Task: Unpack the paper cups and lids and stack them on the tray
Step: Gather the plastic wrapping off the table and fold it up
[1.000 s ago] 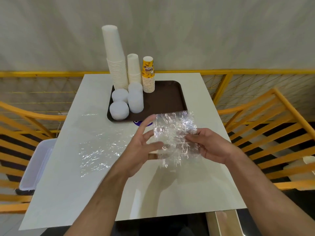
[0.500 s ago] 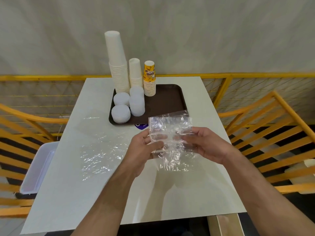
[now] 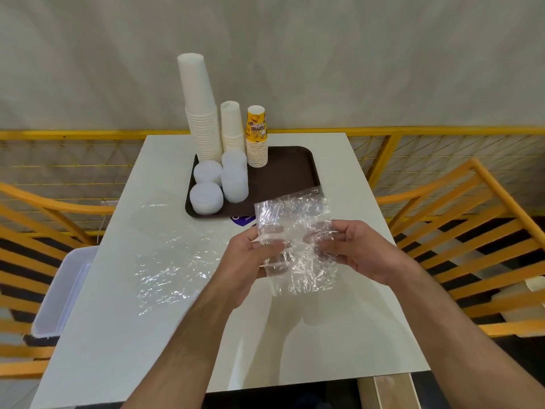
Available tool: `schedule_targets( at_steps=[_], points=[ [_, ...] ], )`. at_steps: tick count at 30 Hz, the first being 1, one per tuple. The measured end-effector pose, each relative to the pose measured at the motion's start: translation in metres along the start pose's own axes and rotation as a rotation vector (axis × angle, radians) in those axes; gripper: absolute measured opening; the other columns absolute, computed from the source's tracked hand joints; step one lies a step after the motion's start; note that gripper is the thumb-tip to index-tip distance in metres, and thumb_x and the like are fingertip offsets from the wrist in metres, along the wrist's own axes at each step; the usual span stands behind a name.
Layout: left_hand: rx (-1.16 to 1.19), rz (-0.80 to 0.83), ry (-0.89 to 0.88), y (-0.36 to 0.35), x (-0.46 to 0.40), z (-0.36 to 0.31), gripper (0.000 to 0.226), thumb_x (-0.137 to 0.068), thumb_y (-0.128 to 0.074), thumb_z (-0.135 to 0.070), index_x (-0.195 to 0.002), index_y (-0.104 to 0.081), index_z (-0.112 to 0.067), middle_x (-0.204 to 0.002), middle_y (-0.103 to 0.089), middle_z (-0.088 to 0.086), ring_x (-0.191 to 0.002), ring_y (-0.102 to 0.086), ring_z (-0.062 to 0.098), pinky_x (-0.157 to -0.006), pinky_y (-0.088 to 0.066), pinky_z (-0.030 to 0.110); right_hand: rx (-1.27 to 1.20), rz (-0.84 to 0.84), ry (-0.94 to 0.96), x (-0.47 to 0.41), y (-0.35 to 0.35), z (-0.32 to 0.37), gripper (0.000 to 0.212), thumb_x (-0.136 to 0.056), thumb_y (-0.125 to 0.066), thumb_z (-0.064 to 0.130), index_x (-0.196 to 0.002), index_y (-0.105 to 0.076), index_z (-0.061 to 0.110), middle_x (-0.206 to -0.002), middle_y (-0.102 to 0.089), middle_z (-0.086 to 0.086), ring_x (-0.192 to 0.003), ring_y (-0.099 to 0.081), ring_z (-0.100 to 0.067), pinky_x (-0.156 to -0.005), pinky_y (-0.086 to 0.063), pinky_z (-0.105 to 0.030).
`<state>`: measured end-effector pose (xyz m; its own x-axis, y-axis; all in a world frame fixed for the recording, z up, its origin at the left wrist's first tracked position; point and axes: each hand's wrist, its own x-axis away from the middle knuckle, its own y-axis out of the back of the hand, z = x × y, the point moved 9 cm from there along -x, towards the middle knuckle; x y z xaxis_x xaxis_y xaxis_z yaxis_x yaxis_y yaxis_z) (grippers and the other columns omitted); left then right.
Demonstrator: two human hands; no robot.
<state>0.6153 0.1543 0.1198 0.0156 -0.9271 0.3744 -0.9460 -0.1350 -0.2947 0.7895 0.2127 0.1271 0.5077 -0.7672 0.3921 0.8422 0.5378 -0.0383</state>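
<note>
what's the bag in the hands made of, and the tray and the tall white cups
Bag: thin clear plastic film, glossy; it crinkles, glints, and the fingers show through it.
Tray: dark brown, probably moulded plastic; matte surface, rounded corners, raised rim.
Tall white cups: likely paper; matte and opaque, with thin rolled rims showing as ridges down the stack.

Open brown tray [image 3: 290,169] right half; cup stacks [image 3: 203,125] and lids [image 3: 234,180] crowding its left
</note>
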Motion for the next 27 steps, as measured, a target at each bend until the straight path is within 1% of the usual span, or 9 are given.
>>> schedule_targets(
  at_steps=[3, 5, 8, 11, 14, 17, 21, 24, 27],
  points=[
    [-0.024, 0.001, -0.002, -0.002, 0.0, 0.001, 0.03, -0.089, -0.067, 0.0, -0.116, -0.067, -0.013, -0.105, -0.075, 0.017, -0.095, -0.071, 0.037, -0.067, -0.058, 0.033, 0.023, 0.05, 0.018, 0.001, -0.003, 0.003, 0.044, -0.087, -0.068, -0.006, -0.128, -0.064, 0.01, -0.119, -0.073, -0.011, -0.113, -0.068, -0.027, -0.099, -0.055, -0.038],
    [-0.034, 0.004, -0.004, -0.003, -0.001, 0.002, 0.033, -0.089, -0.067, 0.003, -0.118, -0.066, -0.013, -0.108, -0.074, 0.018, -0.095, -0.072, 0.037, -0.069, -0.058, 0.034, -0.001, 0.032, 0.016, 0.001, 0.002, 0.005, 0.055, -0.081, -0.075, 0.004, -0.133, -0.06, 0.015, -0.119, -0.072, -0.007, -0.115, -0.067, -0.026, -0.099, -0.055, -0.039],
    [-0.047, 0.002, -0.001, -0.004, -0.002, 0.002, 0.033, -0.088, -0.068, 0.003, -0.117, -0.067, -0.014, -0.107, -0.073, 0.019, -0.099, -0.07, 0.041, -0.073, -0.058, 0.037, 0.037, -0.097, 0.103, -0.002, 0.023, 0.021, 0.076, -0.073, -0.084, 0.028, -0.14, -0.05, 0.041, -0.134, -0.058, 0.001, -0.123, -0.061, -0.021, -0.1, -0.053, -0.041],
    [-0.051, 0.012, 0.014, -0.007, -0.003, 0.003, 0.033, -0.087, -0.069, 0.003, -0.116, -0.068, -0.013, -0.109, -0.071, 0.022, -0.095, -0.069, 0.042, -0.066, -0.058, 0.034, 0.242, -0.072, 0.163, -0.01, 0.025, 0.041, 0.075, -0.084, -0.08, 0.03, -0.14, -0.039, 0.059, -0.135, -0.057, 0.008, -0.114, -0.066, -0.016, -0.094, -0.055, -0.039],
    [-0.028, 0.03, 0.024, -0.012, -0.005, 0.003, 0.034, -0.087, -0.068, 0.005, -0.116, -0.068, -0.012, -0.112, -0.069, 0.025, -0.092, -0.068, 0.037, -0.064, -0.057, 0.031, 0.469, -0.05, 0.154, -0.02, 0.025, 0.051, 0.051, -0.087, -0.078, 0.027, -0.128, -0.058, 0.049, -0.128, -0.062, 0.008, -0.105, -0.069, -0.014, -0.085, -0.059, -0.033],
    [0.005, 0.025, 0.019, -0.013, -0.006, 0.003, 0.033, -0.087, -0.068, 0.005, -0.115, -0.068, -0.012, -0.112, -0.07, 0.024, -0.092, -0.068, 0.036, -0.063, -0.056, 0.031, 0.45, -0.11, 0.198, -0.022, 0.034, 0.057, 0.019, -0.086, -0.078, 0.021, -0.102, -0.073, 0.03, -0.119, -0.067, -0.001, -0.093, -0.07, -0.016, -0.08, -0.06, -0.032],
    [0.064, 0.015, 0.014, -0.014, -0.008, 0.005, 0.034, -0.086, -0.068, 0.003, -0.117, -0.067, -0.012, -0.109, -0.073, 0.018, -0.093, -0.072, 0.034, -0.082, -0.057, 0.044, 0.214, -0.183, 0.185, -0.018, 0.047, 0.043, 0.023, -0.083, -0.08, 0.023, -0.103, -0.068, 0.02, -0.106, -0.066, -0.003, -0.091, -0.067, -0.019, -0.08, -0.059, -0.037],
    [0.117, -0.01, 0.015, -0.014, -0.01, 0.005, 0.03, -0.087, -0.066, 0.005, -0.113, -0.067, -0.011, -0.108, -0.073, 0.019, -0.091, -0.071, 0.032, -0.072, -0.059, 0.039, 0.052, -0.166, 0.065, -0.013, 0.045, 0.013, 0.033, -0.074, -0.082, 0.031, -0.101, -0.066, 0.02, -0.092, -0.065, -0.002, -0.081, -0.061, -0.016, -0.07, -0.052, -0.031],
    [0.121, -0.018, 0.017, -0.015, -0.012, 0.006, 0.025, -0.088, -0.066, 0.004, -0.109, -0.066, -0.011, -0.111, -0.072, 0.019, -0.092, -0.071, 0.033, -0.069, -0.058, 0.036, 0.066, -0.132, 0.045, -0.011, 0.04, 0.003, 0.011, -0.085, -0.077, 0.02, -0.094, -0.073, 0.014, -0.084, -0.065, -0.005, -0.077, -0.056, -0.018, -0.07, -0.047, -0.03]
  ],
)
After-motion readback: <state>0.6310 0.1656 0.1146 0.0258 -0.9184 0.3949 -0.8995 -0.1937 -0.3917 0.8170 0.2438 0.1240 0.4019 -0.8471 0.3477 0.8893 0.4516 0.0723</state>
